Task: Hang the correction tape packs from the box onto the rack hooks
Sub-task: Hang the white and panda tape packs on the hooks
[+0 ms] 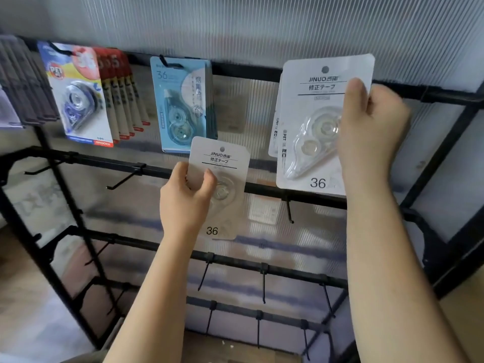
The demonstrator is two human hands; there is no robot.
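The right hand (372, 132) covers the right edge of its white pack (318, 121), a second pack behind barely peeks out, and the small print is blurred.

The white pack (318, 121) in the right hand (372, 132) read "JINUO", then "修正テープ", with "36" at its bottom and "PET" sideways on its left edge. The smaller white pack (225, 163) in the left hand (186, 197) bore the same "JINUO", "修正テープ" and "36". The hanging blue pack (183, 106) showed "36". The blue-and-white pack (76, 93) showed "PET" and "SMOOTH".
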